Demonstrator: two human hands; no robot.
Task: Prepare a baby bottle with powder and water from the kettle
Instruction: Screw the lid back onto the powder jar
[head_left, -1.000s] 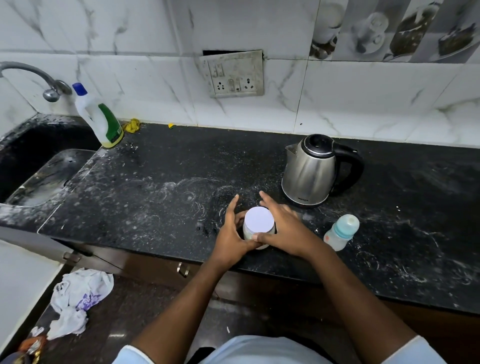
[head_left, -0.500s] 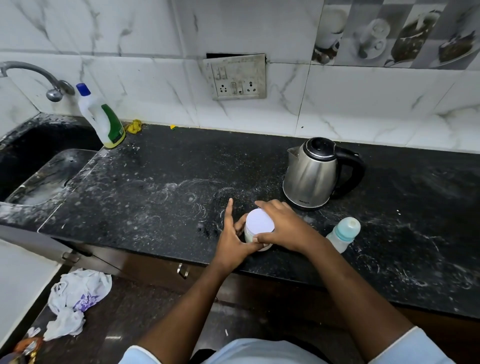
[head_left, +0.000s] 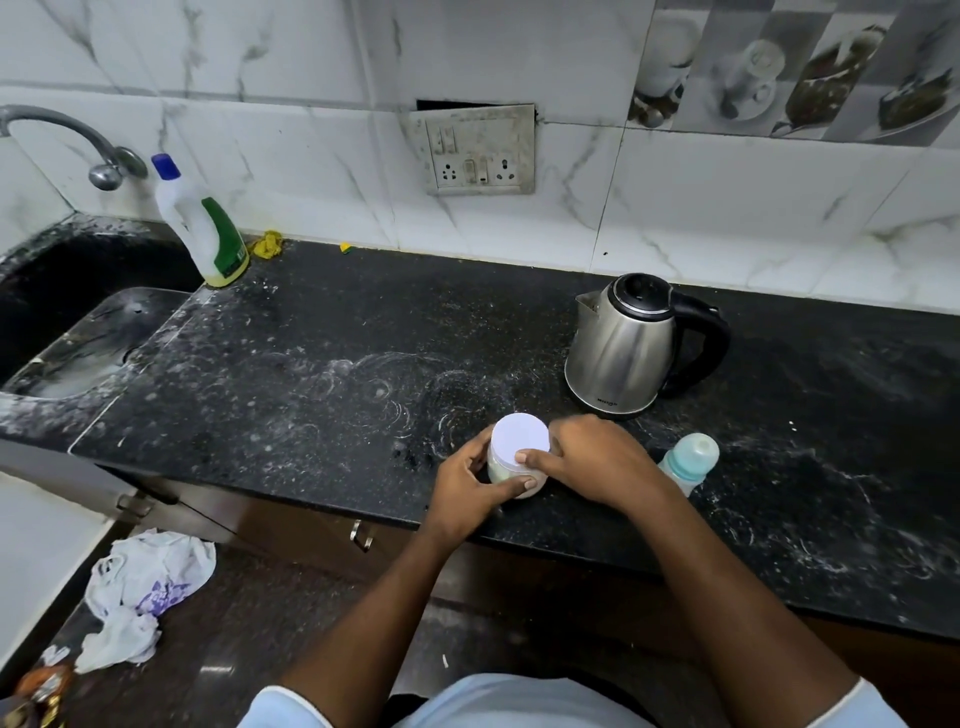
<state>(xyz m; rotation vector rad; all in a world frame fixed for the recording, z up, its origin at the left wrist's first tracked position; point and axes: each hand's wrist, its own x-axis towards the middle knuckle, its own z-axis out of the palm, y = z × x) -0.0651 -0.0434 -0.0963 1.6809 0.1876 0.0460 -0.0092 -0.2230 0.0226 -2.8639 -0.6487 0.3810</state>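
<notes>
Near the worktop's (head_left: 311, 364) front edge the powder jar (head_left: 519, 441) stands upright, lid on. The left hand (head_left: 467, 478) grips its body and the right hand (head_left: 597, 457) curls round the lid. The baby bottle (head_left: 691, 460) sits just right of the right wrist, with the kettle (head_left: 623, 353) behind them.

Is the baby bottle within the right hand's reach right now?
Probably, once it lets go: the right hand grips the white-lidded jar, and the baby bottle sits close beside its wrist, nothing between.
</notes>
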